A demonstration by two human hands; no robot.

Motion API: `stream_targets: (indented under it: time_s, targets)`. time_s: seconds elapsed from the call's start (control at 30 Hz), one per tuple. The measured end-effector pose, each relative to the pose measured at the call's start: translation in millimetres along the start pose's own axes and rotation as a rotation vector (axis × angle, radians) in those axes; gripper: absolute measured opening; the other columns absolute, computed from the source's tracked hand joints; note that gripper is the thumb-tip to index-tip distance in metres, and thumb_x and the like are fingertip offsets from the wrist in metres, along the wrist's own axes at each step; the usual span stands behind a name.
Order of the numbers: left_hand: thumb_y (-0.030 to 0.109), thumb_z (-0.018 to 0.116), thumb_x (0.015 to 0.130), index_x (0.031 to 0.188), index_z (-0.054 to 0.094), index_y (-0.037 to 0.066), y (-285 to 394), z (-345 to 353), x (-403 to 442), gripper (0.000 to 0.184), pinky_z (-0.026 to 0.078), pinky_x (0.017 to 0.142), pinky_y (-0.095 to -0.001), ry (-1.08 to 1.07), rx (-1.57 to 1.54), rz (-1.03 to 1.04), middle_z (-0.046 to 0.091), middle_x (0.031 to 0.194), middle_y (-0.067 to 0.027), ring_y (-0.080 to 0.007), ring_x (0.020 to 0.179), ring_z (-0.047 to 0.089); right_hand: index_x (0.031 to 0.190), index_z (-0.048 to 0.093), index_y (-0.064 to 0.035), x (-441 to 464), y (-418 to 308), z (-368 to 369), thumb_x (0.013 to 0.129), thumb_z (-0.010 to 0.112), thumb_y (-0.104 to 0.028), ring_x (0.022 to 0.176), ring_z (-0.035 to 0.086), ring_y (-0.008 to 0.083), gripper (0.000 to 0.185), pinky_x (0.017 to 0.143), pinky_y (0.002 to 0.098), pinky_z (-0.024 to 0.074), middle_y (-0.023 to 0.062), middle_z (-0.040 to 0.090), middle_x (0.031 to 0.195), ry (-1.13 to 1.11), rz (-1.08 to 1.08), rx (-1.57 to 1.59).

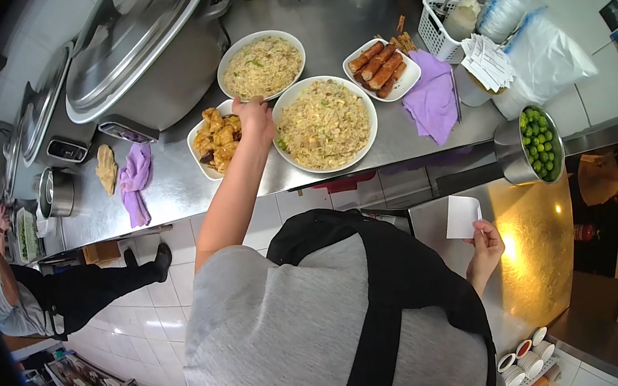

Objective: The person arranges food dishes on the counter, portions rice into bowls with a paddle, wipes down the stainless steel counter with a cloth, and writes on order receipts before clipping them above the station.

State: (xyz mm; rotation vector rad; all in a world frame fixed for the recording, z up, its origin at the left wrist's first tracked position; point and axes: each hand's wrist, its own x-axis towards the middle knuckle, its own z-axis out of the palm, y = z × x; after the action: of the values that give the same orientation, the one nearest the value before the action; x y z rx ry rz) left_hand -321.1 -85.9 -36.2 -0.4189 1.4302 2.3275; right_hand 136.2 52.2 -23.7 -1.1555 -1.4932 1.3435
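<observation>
My left hand (255,117) reaches over the counter with its fingers closed at the near rim of the back plate of fried rice (261,63). Left of the wrist is a white dish of glazed fried pieces (219,141), partly covered by my hand and forearm. A larger plate of fried rice (325,124) lies just to the right of that hand. On the right side, my right hand (487,245) pinches a small white paper slip (463,217) above the lower metal surface. Brown fried rolls (382,68) are stacked in a square white dish farther back.
Large lidded cookers (151,81) stand at left, with purple cloths (138,183) (431,95) on the counter. A metal container of green limes (537,142) sits at the right edge, near plastic bags (548,51). Another person (53,291) stands at far left.
</observation>
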Motion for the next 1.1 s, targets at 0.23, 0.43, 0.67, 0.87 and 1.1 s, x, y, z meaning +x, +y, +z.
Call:
stream_targets:
  time_s: [0.23,0.43,0.67,0.87,1.1]
  targets:
    - [0.019,0.037,0.09,0.121,0.035,-0.003,0.6,-17.7,14.6,0.038,0.023,0.102,-0.0403,-0.046,0.142,-0.122,0.035,0.131,-0.0144,-0.0223,0.121,0.035,0.086,0.061,0.0017,-5.2,9.7,0.6,0.08,0.051,0.006,0.076,0.059,0.0114,0.012,0.056,0.0218,0.0512,0.0104,0.058,0.096,0.018,0.045,0.01]
    - [0.022,0.03,0.091,0.123,0.03,-0.012,-13.8,-31.8,37.4,0.047,0.036,0.097,-0.0361,-0.156,0.128,-0.348,0.04,0.127,-0.0186,-0.0227,0.111,0.046,0.085,0.061,0.0014,2.2,6.6,12.5,0.08,0.051,0.006,0.075,0.059,0.0108,0.012,0.056,0.0215,0.0512,0.0102,0.058,0.097,0.005,0.047,-0.012]
    - [-0.002,0.036,0.08,0.118,0.044,-0.004,4.3,-20.4,-7.6,0.039,0.046,0.086,-0.0341,-0.365,0.59,-0.371,0.054,0.111,-0.0144,-0.0222,0.099,0.056,0.085,0.061,0.0015,3.3,4.8,17.2,0.08,0.051,0.006,0.074,0.058,0.0103,0.012,0.056,0.0217,0.0508,0.0098,0.058,0.095,-0.017,0.049,0.004]
    - [-0.01,0.043,0.07,0.119,0.04,-0.004,2.2,-36.2,-13.2,0.049,0.046,0.087,-0.0359,-0.465,0.77,-0.288,0.053,0.109,-0.0132,-0.0249,0.101,0.055,0.085,0.062,0.0014,-1.0,9.4,18.8,0.08,0.051,0.006,0.074,0.059,0.0106,0.012,0.057,0.0214,0.0502,0.0095,0.059,0.094,-0.053,0.059,0.006]
    - [-0.009,0.046,0.06,0.108,0.043,-0.003,-36.1,-67.9,-60.7,0.048,0.057,0.062,-0.0404,-0.378,0.641,-0.518,0.056,0.091,-0.0147,-0.0292,0.078,0.063,0.087,0.061,0.003,-8.6,15.6,-5.7,0.08,0.051,0.007,0.075,0.059,0.013,0.013,0.058,0.023,0.0501,0.0102,0.059,0.096,-0.012,0.008,0.035]
